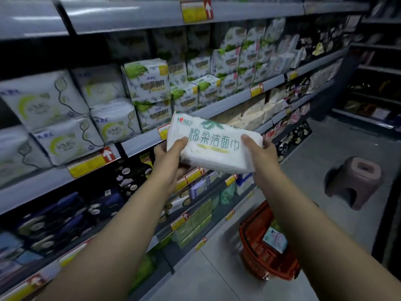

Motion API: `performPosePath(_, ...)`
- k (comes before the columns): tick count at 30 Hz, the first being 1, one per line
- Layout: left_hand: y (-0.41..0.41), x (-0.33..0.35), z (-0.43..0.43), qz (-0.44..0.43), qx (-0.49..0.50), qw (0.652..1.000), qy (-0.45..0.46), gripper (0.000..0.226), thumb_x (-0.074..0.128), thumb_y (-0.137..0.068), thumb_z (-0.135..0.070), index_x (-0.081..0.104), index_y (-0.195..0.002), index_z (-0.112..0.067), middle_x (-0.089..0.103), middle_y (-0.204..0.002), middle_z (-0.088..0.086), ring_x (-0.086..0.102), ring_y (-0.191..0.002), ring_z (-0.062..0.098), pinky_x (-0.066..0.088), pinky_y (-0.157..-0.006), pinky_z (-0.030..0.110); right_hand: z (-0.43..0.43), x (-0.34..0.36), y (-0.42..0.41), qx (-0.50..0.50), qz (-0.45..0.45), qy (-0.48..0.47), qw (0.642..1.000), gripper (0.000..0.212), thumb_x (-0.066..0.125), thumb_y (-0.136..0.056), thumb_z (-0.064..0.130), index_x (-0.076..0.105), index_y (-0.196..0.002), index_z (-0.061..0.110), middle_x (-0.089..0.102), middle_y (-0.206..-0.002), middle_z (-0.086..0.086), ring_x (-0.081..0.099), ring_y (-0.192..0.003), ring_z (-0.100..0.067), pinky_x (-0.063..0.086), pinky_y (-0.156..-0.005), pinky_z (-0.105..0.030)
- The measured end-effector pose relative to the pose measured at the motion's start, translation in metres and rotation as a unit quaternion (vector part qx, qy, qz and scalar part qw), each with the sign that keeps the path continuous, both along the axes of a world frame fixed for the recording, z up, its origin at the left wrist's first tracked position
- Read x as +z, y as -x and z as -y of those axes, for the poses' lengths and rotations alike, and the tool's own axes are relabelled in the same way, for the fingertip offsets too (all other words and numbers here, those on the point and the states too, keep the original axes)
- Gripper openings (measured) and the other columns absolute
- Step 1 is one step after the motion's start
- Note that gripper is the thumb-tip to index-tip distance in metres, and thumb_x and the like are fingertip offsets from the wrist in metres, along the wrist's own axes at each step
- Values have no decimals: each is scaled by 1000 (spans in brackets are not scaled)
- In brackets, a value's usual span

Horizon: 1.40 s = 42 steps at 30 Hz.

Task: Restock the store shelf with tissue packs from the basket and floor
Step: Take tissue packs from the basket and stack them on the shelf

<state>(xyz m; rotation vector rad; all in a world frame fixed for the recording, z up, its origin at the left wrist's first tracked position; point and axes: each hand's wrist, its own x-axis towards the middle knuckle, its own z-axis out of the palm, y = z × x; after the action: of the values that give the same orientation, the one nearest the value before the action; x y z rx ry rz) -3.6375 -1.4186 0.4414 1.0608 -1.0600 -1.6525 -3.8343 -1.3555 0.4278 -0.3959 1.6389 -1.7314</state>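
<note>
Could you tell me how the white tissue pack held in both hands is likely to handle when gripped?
The tissue pack probably squashes easily: its edges look rounded and puffy. It seems light, held aloft by the left hand and right hand at its ends. Its plastic wrapper may be slippery.

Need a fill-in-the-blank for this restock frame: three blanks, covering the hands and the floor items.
1. The left hand and right hand hold ____ tissue pack between them.
2. The basket on the floor is ____ in colour.
3. In the head view, the stool stands to the ____ of the basket.

Missing words: one; red; right.
</note>
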Motion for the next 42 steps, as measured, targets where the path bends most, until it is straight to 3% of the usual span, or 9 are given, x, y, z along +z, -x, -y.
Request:
performPosePath(7, -6, 45, 7, 63, 28, 996, 60, 77, 69, -72, -59, 35, -131, -24, 51, -134, 1, 52, -121, 26, 41, -105, 51, 10, 48, 2, 105, 32, 70, 991, 51, 71, -86, 38, 57, -126, 10, 70, -113, -5, 70, -96, -24, 59, -77, -38)
performPosePath(9, -10, 59, 8, 103, 22, 992, 75, 99, 69, -55, -65, 39, -138, -19, 54, -135, 2, 54, -119, 25, 42, -103, 47, 13, 64, 9, 127, 8, 101, 987, 52, 72, -85, 35, 57, -129, 12, 70, -115, -4, 70, -98, -23, 58, -85, -40)
performPosePath(13, -9, 85, 6, 98, 66, 985, 127, 72, 69, -71, -36, 41, -134, -14, 61, -123, 4, 61, -102, 19, 49, -78, 34, 23, 97, 14, 174, -25, 151, 973, 38, 72, -86, 30, 59, -120, 20, 69, -117, -3, 68, -102, -22, 55, -90, -42)
performPosePath(20, -9, 142, -20, 107, 137, 956, 235, 48, 67, -88, -38, 44, -129, -23, 63, -118, -10, 62, -99, 7, 50, -84, 29, 41, 151, 12, 234, -52, 201, 950, 43, 71, -86, 35, 58, -124, 20, 69, -115, 1, 66, -104, -21, 53, -94, -42)
performPosePath(25, -13, 175, -35, 128, 189, 931, 285, 59, 67, -87, -44, 43, -137, -22, 60, -124, -9, 59, -107, 11, 46, -100, 41, 49, 178, 8, 293, -55, 247, 922, 37, 69, -88, 33, 57, -121, 22, 69, -114, 1, 66, -102, -19, 54, -89, -38)
performPosePath(29, -21, 193, -46, 153, 216, 915, 304, 101, 75, -56, -73, 42, -141, -29, 60, -130, -11, 60, -116, 17, 47, -100, 48, 58, 197, 2, 347, -85, 281, 891, 55, 73, -85, 32, 50, -133, 21, 66, -122, 0, 64, -108, -19, 52, -95, -39)
performPosePath(33, -31, 207, -56, 150, 258, 900, 317, 72, 72, -74, -54, 47, -134, -24, 61, -129, -7, 62, -110, 13, 50, -96, 39, 68, 210, -13, 383, -107, 303, 866, 57, 76, -81, 34, 50, -131, 25, 65, -123, 3, 64, -110, -18, 53, -93, -39)
performPosePath(37, -52, 215, -60, 197, 313, 872, 319, 117, 75, -43, -81, 37, -142, -34, 42, -147, -2, 50, -127, 20, 44, -103, 46, 72, 222, -40, 382, -111, 337, 853, 50, 74, -84, 29, 52, -128, 20, 66, -119, 1, 65, -106, -18, 55, -88, -35)
performPosePath(42, -87, 231, -68, 178, 384, 844, 329, 92, 77, -72, -50, 18, -140, -27, 41, -141, 2, 52, -118, 21, 46, -97, 36, 73, 241, -86, 382, -130, 363, 840, 57, 74, -84, 28, 45, -131, 18, 61, -118, 4, 61, -102, -12, 53, -82, -27)
